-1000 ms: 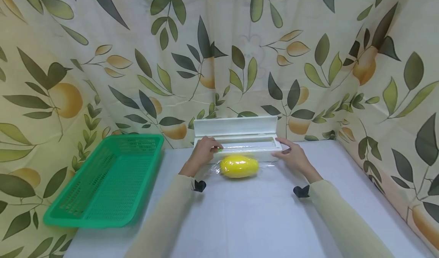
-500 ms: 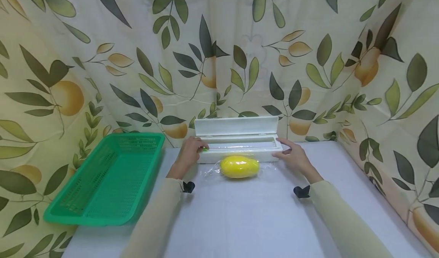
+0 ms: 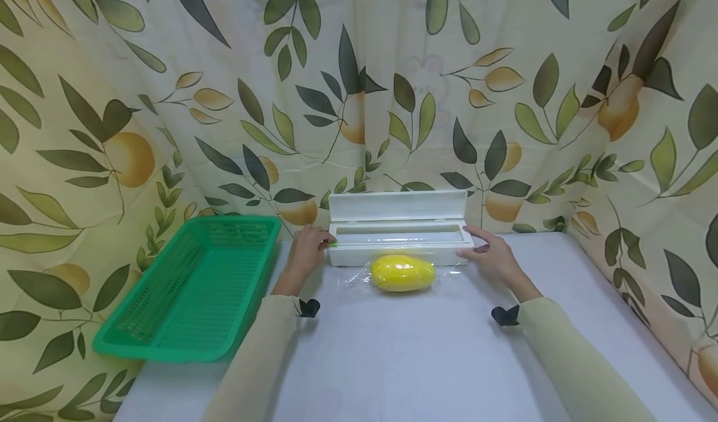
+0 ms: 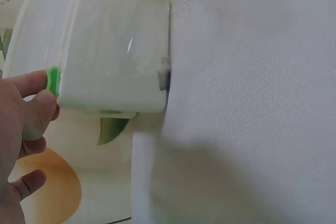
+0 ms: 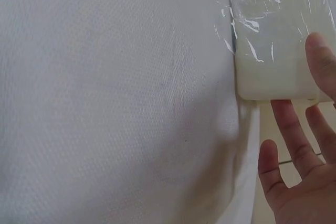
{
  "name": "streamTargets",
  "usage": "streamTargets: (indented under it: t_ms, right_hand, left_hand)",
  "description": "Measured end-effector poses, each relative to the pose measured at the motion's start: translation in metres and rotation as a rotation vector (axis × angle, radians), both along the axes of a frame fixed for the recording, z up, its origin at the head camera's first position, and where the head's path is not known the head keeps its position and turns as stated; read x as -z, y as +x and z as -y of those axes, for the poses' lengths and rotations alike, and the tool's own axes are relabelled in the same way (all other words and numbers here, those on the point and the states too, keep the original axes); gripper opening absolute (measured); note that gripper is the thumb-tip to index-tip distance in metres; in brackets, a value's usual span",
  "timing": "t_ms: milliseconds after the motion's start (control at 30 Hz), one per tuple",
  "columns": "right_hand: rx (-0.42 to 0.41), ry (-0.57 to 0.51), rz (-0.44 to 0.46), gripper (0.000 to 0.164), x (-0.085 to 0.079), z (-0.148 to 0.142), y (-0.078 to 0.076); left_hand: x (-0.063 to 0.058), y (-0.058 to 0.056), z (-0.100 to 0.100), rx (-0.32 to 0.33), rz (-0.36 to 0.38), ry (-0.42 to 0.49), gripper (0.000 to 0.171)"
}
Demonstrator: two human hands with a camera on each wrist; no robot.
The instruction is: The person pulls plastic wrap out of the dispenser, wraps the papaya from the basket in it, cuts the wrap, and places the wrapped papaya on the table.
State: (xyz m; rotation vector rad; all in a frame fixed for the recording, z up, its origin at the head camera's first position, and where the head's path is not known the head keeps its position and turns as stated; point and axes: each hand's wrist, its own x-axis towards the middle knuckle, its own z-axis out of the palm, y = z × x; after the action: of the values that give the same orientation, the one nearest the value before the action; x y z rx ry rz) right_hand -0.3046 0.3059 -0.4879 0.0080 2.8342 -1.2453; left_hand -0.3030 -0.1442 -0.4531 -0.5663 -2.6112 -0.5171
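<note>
A small green plastic slider (image 4: 53, 81) is pinched by the left hand (image 3: 305, 252); a long white plastic box (image 3: 399, 206) is gripped by the right hand (image 3: 496, 260).

The head camera looks forward and down over the surface (image 3: 404, 359). Each wrist camera, close up, faces one end of the white box (image 3: 399, 227), also in the head view.

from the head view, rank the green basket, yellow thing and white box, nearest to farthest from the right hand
1. White box: nearest, its right end touching the right hand.
2. Yellow thing: in front of the box, left of that hand.
3. Green basket: farthest, at far left.
</note>
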Motion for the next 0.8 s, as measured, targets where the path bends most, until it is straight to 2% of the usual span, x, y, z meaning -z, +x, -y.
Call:
streamTargets:
  t_ms: [200, 433, 567, 700, 800]
  right_hand:
    - [-0.017, -0.002, 0.001, 0.086, -0.003, 0.003, 0.003]
    - [-0.102, 0.072, -0.04, 0.079, -0.014, 0.004, 0.012]
    - [-0.119, 0.096, -0.146, 0.068, -0.02, 0.006, 0.018]
    - [-0.11, 0.116, -0.297, 0.047, -0.023, 0.012, 0.022]
    - [-0.113, 0.132, -0.405, 0.033, -0.023, 0.018, 0.024]
  left_hand:
    - [0.0, 0.002, 0.001, -0.016, 0.012, 0.004, 0.022]
    - [0.001, 0.006, 0.003, -0.027, 0.032, 0.007, 0.021]
    - [0.001, 0.008, 0.003, -0.041, 0.004, 0.017, 0.019]
    - [0.001, 0.013, -0.003, -0.002, -0.058, 0.026, 0.014]
    - [0.002, 0.014, -0.008, 0.013, -0.063, -0.001, 0.014]
